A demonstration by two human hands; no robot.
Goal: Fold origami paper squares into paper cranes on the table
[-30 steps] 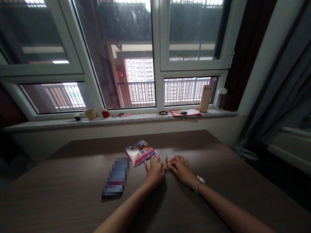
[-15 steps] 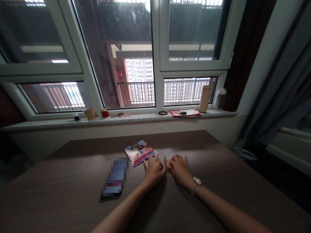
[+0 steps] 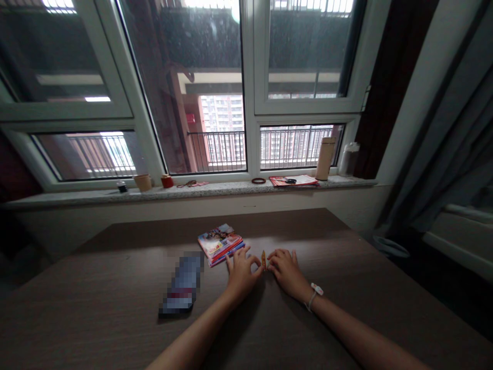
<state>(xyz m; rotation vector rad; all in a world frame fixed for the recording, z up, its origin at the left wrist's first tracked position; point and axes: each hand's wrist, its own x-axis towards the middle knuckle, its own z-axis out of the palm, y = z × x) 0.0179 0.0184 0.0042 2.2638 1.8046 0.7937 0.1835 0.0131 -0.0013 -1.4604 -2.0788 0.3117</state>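
A small, narrow folded piece of yellow-orange printed paper (image 3: 264,259) stands upright on the table between my hands. My left hand (image 3: 242,272) pinches its left side low down between thumb and forefinger, with the other fingers spread towards the booklets. Just to the right of the piece is my right hand (image 3: 287,272), fingers bent and apart, with a small gap between its fingertips and the paper. A bracelet with a pale charm (image 3: 317,289) circles my right wrist. Close beyond my left fingers lies a stack of colourful printed booklets (image 3: 221,243).
A blurred-out dark flat object (image 3: 182,285) lies left of my left forearm on the brown table (image 3: 115,272). Along the windowsill stand a paper cup (image 3: 143,182), a red spool-like item (image 3: 167,181), scissors (image 3: 290,181) on red-and-white papers, and a tan bottle (image 3: 325,158).
My right fingertips have drawn slightly away from the small folded piece. It now stands straighter, with my left hand still at its side. The booklets have not moved.
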